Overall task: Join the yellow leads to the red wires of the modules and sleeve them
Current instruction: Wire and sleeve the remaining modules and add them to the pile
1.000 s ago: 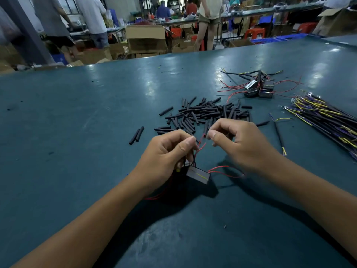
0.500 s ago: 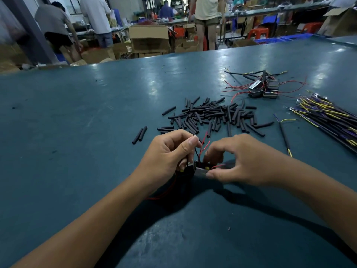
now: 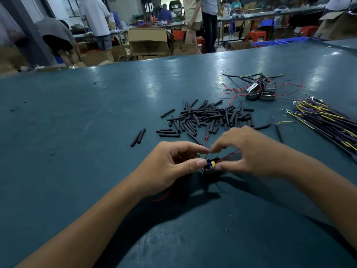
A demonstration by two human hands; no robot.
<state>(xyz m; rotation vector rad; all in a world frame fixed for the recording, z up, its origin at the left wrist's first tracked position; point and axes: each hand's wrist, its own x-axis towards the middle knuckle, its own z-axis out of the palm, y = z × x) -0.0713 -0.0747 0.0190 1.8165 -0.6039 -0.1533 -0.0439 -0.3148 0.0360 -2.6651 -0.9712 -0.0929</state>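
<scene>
A small black module (image 3: 212, 165) with a yellow part on top sits between my two hands just above the table. My left hand (image 3: 172, 167) holds it from the left with thumb and curled fingers. My right hand (image 3: 249, 151) holds its right side with the thumb, while its forefinger pinches a thin red wire (image 3: 207, 155) rising from the module. Another red wire end (image 3: 206, 138) sticks up behind. More red wire trails under my left wrist (image 3: 164, 196). Black sleeve pieces (image 3: 208, 118) lie heaped beyond my hands.
A pile of modules with red wires (image 3: 260, 91) lies at the back right. A bundle of yellow and purple leads (image 3: 326, 120) lies at the right edge, one loose lead (image 3: 278, 126) beside it. Two sleeves (image 3: 138, 137) lie apart on the left. People and boxes stand beyond the table's far edge.
My right hand rose from the module's side and now pinches a red wire above it. The module has turned so that its yellow part shows. My view came closer.
</scene>
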